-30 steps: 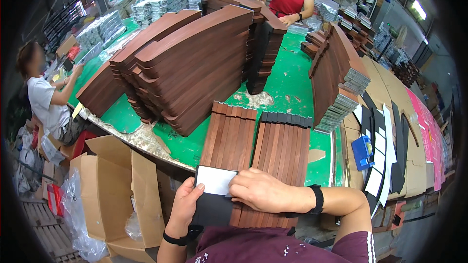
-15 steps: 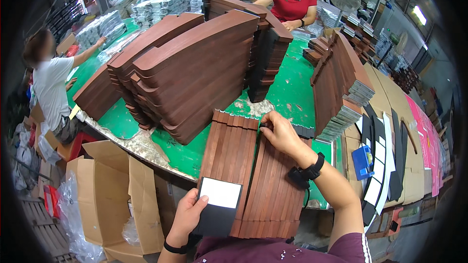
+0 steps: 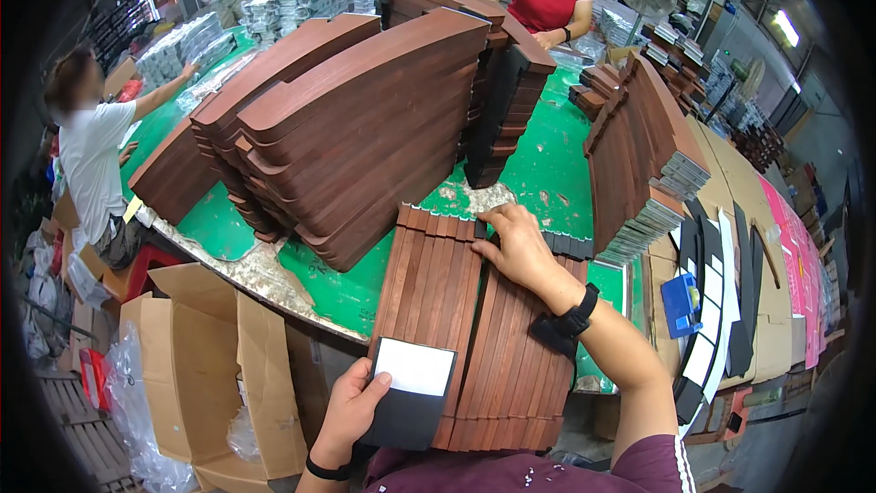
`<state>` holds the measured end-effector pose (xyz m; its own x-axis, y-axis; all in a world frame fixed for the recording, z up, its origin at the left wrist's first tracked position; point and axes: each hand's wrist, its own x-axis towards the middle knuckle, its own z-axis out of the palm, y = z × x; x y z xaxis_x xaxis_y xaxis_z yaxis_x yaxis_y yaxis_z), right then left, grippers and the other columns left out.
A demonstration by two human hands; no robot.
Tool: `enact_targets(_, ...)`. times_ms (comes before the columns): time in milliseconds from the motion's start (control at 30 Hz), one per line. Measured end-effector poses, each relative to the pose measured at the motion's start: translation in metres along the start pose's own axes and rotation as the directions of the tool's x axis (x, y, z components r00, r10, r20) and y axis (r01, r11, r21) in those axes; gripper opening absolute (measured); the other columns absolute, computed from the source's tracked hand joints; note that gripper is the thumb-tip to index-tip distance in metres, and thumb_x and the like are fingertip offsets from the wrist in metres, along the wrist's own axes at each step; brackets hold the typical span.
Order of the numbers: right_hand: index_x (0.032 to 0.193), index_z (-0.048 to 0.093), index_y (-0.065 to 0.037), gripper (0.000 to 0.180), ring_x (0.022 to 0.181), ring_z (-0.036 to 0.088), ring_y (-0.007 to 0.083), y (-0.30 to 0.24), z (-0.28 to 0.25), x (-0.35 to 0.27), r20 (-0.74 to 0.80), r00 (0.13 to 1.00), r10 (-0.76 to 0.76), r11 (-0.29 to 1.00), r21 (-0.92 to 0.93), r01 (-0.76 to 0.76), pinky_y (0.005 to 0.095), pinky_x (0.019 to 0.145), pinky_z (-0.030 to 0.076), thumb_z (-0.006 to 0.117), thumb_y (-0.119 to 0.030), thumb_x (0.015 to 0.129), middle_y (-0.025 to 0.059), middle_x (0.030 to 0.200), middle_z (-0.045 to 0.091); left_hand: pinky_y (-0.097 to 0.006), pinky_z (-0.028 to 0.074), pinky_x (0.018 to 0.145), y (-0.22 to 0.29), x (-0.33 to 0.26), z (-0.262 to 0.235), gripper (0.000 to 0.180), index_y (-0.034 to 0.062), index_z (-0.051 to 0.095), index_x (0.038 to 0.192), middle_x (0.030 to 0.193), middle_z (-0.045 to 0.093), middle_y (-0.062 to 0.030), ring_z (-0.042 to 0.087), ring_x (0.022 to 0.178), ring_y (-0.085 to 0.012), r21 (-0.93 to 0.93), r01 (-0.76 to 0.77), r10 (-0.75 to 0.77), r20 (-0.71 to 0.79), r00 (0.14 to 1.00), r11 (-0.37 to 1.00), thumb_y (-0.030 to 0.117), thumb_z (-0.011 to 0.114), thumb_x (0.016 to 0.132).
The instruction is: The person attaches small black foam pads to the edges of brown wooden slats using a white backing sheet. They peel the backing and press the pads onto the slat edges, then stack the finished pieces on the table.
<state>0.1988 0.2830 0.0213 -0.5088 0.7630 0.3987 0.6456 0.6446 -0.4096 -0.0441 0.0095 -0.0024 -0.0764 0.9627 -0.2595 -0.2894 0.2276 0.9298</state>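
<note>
- The left hand (image 3: pixel 354 399) grasps a black-and-white sheet (image 3: pixel 407 415) above the near end of the left slat stack (image 3: pixel 429 283); too strong a thumb could crease it.
- The right hand (image 3: pixel 518 245) bends its fingers at the far end of the right slat stack (image 3: pixel 516 338), on the green desk (image 3: pixel 547 146); a sideways push could disturb its slats.
- Whether it grips anything, I cannot tell: the fingers cover the contact.
- What supports the near ends is hidden.

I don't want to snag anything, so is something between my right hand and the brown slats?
Nothing visible: your right hand is over the far end of the brown slats. The black sheet in your left hand overlaps only their near end in this view.
</note>
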Motion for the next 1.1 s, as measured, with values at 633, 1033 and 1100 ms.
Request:
enact_targets(633,0.118,0.069,0.002,0.04,0.107,0.067,0.0406,0.008,-0.006,-0.001,0.085,0.995,0.056,0.981,0.18,-0.071,0.046,0.093,0.054,0.081,-0.013,0.083,0.0225,0.113,0.07,-0.025,0.051,0.085,0.002,-0.001,0.001,0.021,-0.0021,0.062,0.115,0.104,0.068,-0.0021,0.061,0.093,-0.0076,-0.008,0.016,-0.016,-0.016,1.0,1.0,0.017,0.064,0.105)
enact_targets(1033,0.118,0.071,0.002,0.04,0.11,0.066,0.0404,0.004,-0.008,-0.001,0.096,0.993,0.073,0.985,0.15,-0.087,0.0453,0.096,0.054,0.082,-0.013,0.082,0.0227,0.115,0.07,-0.025,0.051,0.083,0.004,-0.002,0.003,0.021,-0.0025,0.062,0.113,0.103,0.068,-0.0027,0.06,0.092,-0.0074,0.003,0.024,-0.024,-0.035,0.999,1.0,0.016,0.064,0.105)
enact_targets(1100,0.119,0.071,0.002,0.041,0.111,0.066,0.0403,0.002,-0.008,-0.001,0.098,0.993,0.07,0.989,0.124,-0.082,0.0454,0.097,0.053,0.082,-0.013,0.083,0.0225,0.115,0.07,-0.025,0.051,0.083,0.005,-0.003,0.003,0.021,-0.0026,0.062,0.113,0.103,0.068,-0.0027,0.06,0.092,-0.0074,0.01,0.016,-0.016,-0.029,0.999,1.0,0.017,0.064,0.105)
